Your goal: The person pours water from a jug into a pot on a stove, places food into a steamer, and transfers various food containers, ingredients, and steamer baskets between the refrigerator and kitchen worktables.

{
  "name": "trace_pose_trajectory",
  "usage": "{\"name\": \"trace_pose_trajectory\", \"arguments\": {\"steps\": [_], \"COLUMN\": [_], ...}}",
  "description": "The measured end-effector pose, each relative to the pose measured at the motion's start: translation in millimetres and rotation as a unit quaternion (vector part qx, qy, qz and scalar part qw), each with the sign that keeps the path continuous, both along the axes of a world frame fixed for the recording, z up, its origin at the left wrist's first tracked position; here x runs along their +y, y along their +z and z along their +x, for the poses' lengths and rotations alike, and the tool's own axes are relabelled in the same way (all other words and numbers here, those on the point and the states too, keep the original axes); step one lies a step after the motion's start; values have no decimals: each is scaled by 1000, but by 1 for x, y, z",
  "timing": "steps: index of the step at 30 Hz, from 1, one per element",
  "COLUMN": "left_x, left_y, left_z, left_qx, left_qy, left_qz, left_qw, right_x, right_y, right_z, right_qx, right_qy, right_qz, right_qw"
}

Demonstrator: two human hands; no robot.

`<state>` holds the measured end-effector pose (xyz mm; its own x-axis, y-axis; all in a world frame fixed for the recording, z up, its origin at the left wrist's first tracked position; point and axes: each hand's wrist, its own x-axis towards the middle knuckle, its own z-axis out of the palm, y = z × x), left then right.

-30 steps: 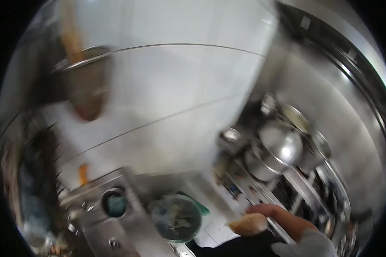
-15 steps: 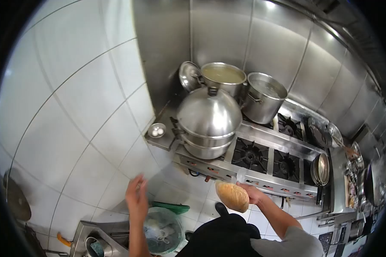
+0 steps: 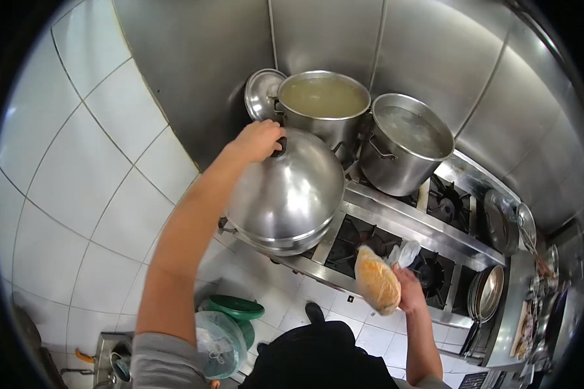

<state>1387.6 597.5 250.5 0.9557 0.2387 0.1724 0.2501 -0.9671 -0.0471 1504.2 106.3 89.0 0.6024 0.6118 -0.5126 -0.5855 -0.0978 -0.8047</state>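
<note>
My left hand [image 3: 261,140] is closed round the black knob on top of a large domed steel lid [image 3: 295,188]. The lid sits on a stacked steamer pot [image 3: 285,246] at the stove's left end. In my right hand [image 3: 408,288] is a clear plastic bag of orange-brown food [image 3: 377,281], held by its side over the front edge of the stove. The bag's twisted top sticks up beside my fingers.
Behind the steamer stand an open pot of cloudy liquid [image 3: 324,97] and another open pot [image 3: 408,139]. A smaller lid [image 3: 264,94] leans at the wall. Stacked pans [image 3: 486,292] lie right; a green-rimmed tub [image 3: 221,343] is on the floor.
My left hand has risen from above the tub to the lid's knob and closed on it. The bag in my right hand has shifted slightly right. The view has turned to the stove.
</note>
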Motion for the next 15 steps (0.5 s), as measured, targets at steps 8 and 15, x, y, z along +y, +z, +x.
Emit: {"name": "trace_pose_trajectory", "arguments": {"steps": [8,15], "left_x": [74,104], "left_y": [82,86], "left_z": [-56,-107], "left_qx": [-24,-75], "left_qy": [93,192], "left_qz": [-235,-324], "left_qw": [967,923], "right_x": [118,248], "right_y": [55,81], "right_z": [91,85], "right_qx": [-308,-508], "right_qy": [29,58], "right_qz": [-25,-19], "right_qw": [951,859]}}
